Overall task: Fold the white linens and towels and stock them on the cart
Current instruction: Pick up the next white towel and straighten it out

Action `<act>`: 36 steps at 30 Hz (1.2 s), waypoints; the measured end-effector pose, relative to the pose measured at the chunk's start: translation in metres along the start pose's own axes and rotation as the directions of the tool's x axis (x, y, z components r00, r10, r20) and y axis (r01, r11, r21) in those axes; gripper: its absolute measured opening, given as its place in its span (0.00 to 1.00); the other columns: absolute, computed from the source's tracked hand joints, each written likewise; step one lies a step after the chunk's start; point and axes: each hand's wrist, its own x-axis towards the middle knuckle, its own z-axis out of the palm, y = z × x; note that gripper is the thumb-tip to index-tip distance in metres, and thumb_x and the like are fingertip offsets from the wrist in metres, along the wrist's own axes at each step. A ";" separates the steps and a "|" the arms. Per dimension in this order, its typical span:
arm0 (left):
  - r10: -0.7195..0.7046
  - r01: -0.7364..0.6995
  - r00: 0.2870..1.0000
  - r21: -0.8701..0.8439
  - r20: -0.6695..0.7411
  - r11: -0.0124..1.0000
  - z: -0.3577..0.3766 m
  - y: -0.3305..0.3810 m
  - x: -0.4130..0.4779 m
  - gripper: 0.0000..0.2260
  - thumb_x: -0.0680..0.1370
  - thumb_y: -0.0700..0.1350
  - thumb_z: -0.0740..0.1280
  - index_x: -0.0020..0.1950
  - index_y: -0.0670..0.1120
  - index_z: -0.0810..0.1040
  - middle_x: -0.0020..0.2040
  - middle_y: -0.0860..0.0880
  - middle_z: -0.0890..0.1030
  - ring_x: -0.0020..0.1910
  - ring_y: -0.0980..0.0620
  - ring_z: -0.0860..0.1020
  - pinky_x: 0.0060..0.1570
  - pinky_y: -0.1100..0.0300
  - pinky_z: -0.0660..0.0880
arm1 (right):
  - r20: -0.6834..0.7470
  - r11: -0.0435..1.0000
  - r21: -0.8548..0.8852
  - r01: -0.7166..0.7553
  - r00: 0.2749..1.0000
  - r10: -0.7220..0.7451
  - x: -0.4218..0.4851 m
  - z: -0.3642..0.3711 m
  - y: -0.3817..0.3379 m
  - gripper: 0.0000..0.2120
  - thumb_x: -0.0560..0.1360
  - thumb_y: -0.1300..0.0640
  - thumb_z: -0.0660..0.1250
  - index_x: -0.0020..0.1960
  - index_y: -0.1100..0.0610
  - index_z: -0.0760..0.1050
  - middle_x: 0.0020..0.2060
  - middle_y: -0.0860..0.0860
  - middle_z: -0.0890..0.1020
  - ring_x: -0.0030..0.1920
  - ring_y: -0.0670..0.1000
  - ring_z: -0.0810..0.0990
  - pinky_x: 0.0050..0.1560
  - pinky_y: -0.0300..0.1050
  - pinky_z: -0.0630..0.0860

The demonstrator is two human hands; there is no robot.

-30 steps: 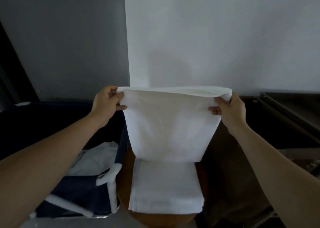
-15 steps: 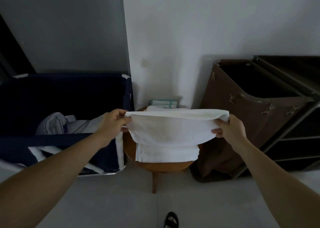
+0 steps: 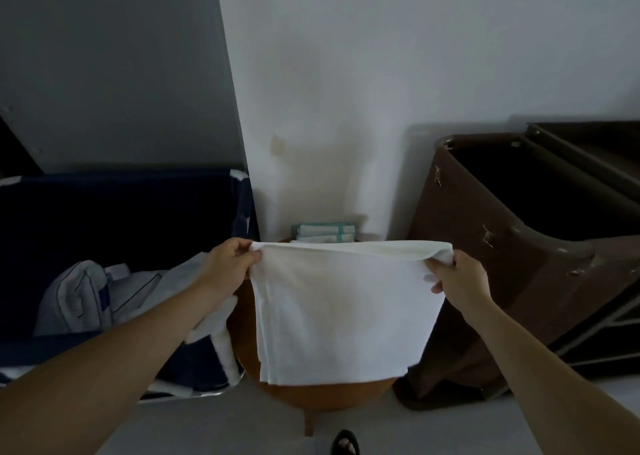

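Note:
A white towel [image 3: 343, 312] hangs doubled over in front of me, above a round wooden stool [image 3: 322, 394]. My left hand [image 3: 227, 264] pinches its top left corner and my right hand [image 3: 459, 278] grips its top right corner. The towel's lower edge reaches down to the stool's front and hides whatever lies on the seat. The brown housekeeping cart [image 3: 540, 247] with its dark bag stands to the right.
A navy laundry hamper [image 3: 114, 212] at the left holds crumpled white linen [image 3: 90, 295]. Small teal-banded packs [image 3: 325, 231] sit at the back of the stool against the white wall. My sandalled foot [image 3: 344, 444] shows on the grey floor below.
The towel came down from chest height toward the stool, then hangs longer again now. The folded stack seen on the stool earlier is now covered by it. The view tilted downward.

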 end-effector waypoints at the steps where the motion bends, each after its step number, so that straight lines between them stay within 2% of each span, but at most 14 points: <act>1: -0.012 0.012 0.999 0.004 -0.030 1.000 0.006 0.000 0.021 0.08 0.79 0.45 0.67 0.58 0.47 0.77 0.52 0.49 0.80 0.51 0.48 0.81 0.52 0.48 0.81 | -0.012 0.999 -0.054 0.003 1.000 -0.003 0.019 0.009 -0.001 0.12 0.77 0.44 0.67 0.46 0.53 0.75 0.32 0.48 0.81 0.33 0.49 0.81 0.35 0.45 0.73; 3: -0.056 0.057 0.996 0.009 -0.063 0.998 0.019 -0.003 0.065 0.07 0.79 0.45 0.67 0.56 0.50 0.76 0.53 0.49 0.80 0.51 0.48 0.80 0.50 0.49 0.81 | -0.016 0.990 -0.136 0.021 1.000 -0.023 0.058 0.028 0.000 0.13 0.77 0.42 0.67 0.47 0.52 0.74 0.38 0.46 0.80 0.39 0.49 0.79 0.40 0.46 0.73; 6: -0.179 0.179 0.983 -0.004 -0.044 0.984 0.041 -0.018 0.123 0.06 0.80 0.45 0.66 0.56 0.50 0.75 0.53 0.48 0.80 0.50 0.47 0.81 0.47 0.52 0.80 | 0.048 0.985 -0.175 -0.001 0.999 0.009 0.114 0.061 0.009 0.13 0.76 0.43 0.69 0.48 0.53 0.76 0.42 0.49 0.80 0.45 0.54 0.80 0.47 0.51 0.76; 9: -0.268 0.270 0.963 0.061 -0.034 0.961 0.069 -0.041 0.176 0.08 0.80 0.44 0.66 0.58 0.45 0.76 0.52 0.45 0.81 0.50 0.45 0.81 0.51 0.47 0.80 | 0.146 0.989 -0.130 -0.075 0.985 0.094 0.159 0.098 0.030 0.14 0.76 0.47 0.71 0.53 0.57 0.79 0.39 0.47 0.78 0.41 0.50 0.78 0.42 0.48 0.74; 13: -0.349 0.348 0.937 0.194 -0.033 0.917 0.114 -0.089 0.235 0.10 0.80 0.45 0.66 0.59 0.43 0.77 0.51 0.45 0.81 0.46 0.48 0.79 0.40 0.57 0.76 | 0.240 0.960 -0.127 -0.249 0.931 0.273 0.207 0.161 0.078 0.16 0.77 0.49 0.70 0.58 0.58 0.78 0.41 0.48 0.78 0.43 0.50 0.78 0.46 0.48 0.75; 16: -0.438 0.431 0.899 0.184 -0.004 0.883 0.142 -0.130 0.261 0.12 0.80 0.45 0.66 0.62 0.41 0.77 0.51 0.45 0.80 0.48 0.46 0.79 0.45 0.54 0.77 | 0.284 0.927 -0.111 -0.358 0.883 0.374 0.226 0.202 0.113 0.13 0.78 0.49 0.68 0.59 0.55 0.76 0.45 0.49 0.78 0.46 0.51 0.78 0.51 0.52 0.78; 20: -0.553 0.545 0.830 0.106 0.071 0.832 0.161 -0.167 0.274 0.11 0.81 0.47 0.66 0.59 0.41 0.76 0.48 0.47 0.78 0.46 0.48 0.77 0.40 0.56 0.73 | 0.329 0.887 -0.055 -0.458 0.831 0.450 0.233 0.225 0.139 0.11 0.79 0.46 0.65 0.58 0.51 0.72 0.47 0.47 0.76 0.48 0.50 0.77 0.47 0.48 0.74; 23: -0.526 0.522 0.849 0.087 0.046 0.849 0.165 -0.173 0.276 0.12 0.81 0.48 0.64 0.53 0.39 0.77 0.48 0.44 0.79 0.46 0.46 0.77 0.40 0.56 0.71 | 0.319 0.894 -0.029 -0.448 0.843 0.433 0.234 0.223 0.140 0.07 0.80 0.49 0.65 0.55 0.51 0.73 0.48 0.48 0.78 0.49 0.51 0.78 0.48 0.49 0.75; 27: -0.362 0.364 0.931 0.030 -0.045 0.931 0.164 -0.158 0.284 0.06 0.82 0.51 0.63 0.49 0.51 0.77 0.45 0.50 0.79 0.44 0.51 0.78 0.40 0.57 0.72 | 0.248 0.920 0.122 -0.372 0.909 0.334 0.240 0.215 0.126 0.03 0.79 0.48 0.66 0.48 0.46 0.75 0.46 0.48 0.81 0.46 0.51 0.80 0.42 0.47 0.76; 30: -0.299 0.306 0.951 0.102 -0.081 0.947 0.165 -0.156 0.303 0.09 0.82 0.51 0.62 0.57 0.47 0.76 0.47 0.51 0.78 0.45 0.52 0.76 0.40 0.59 0.70 | 0.211 0.909 0.139 -0.394 0.908 0.361 0.252 0.223 0.123 0.05 0.79 0.46 0.66 0.48 0.46 0.74 0.46 0.47 0.80 0.46 0.50 0.80 0.41 0.46 0.75; 31: -0.325 0.330 0.944 0.154 -0.058 0.931 0.167 -0.160 0.309 0.12 0.83 0.50 0.61 0.60 0.44 0.75 0.50 0.48 0.79 0.47 0.50 0.76 0.42 0.57 0.70 | 0.225 0.901 0.113 -0.418 0.894 0.387 0.256 0.229 0.126 0.05 0.79 0.46 0.66 0.51 0.47 0.74 0.46 0.47 0.79 0.46 0.50 0.79 0.41 0.45 0.75; 34: -0.439 0.406 0.897 0.291 0.056 0.866 0.178 -0.181 0.315 0.17 0.82 0.45 0.63 0.68 0.39 0.72 0.61 0.40 0.77 0.52 0.48 0.73 0.50 0.56 0.68 | 0.246 0.864 0.016 -0.504 0.839 0.485 0.254 0.248 0.140 0.16 0.78 0.46 0.66 0.62 0.52 0.72 0.46 0.45 0.76 0.45 0.49 0.77 0.39 0.45 0.74; 36: -0.451 0.417 0.889 0.257 0.086 0.872 0.183 -0.187 0.310 0.20 0.81 0.44 0.65 0.72 0.40 0.69 0.64 0.41 0.76 0.54 0.50 0.72 0.51 0.57 0.68 | 0.197 0.858 -0.023 -0.513 0.839 0.507 0.247 0.254 0.147 0.21 0.77 0.45 0.67 0.65 0.53 0.71 0.51 0.50 0.78 0.49 0.53 0.78 0.48 0.54 0.79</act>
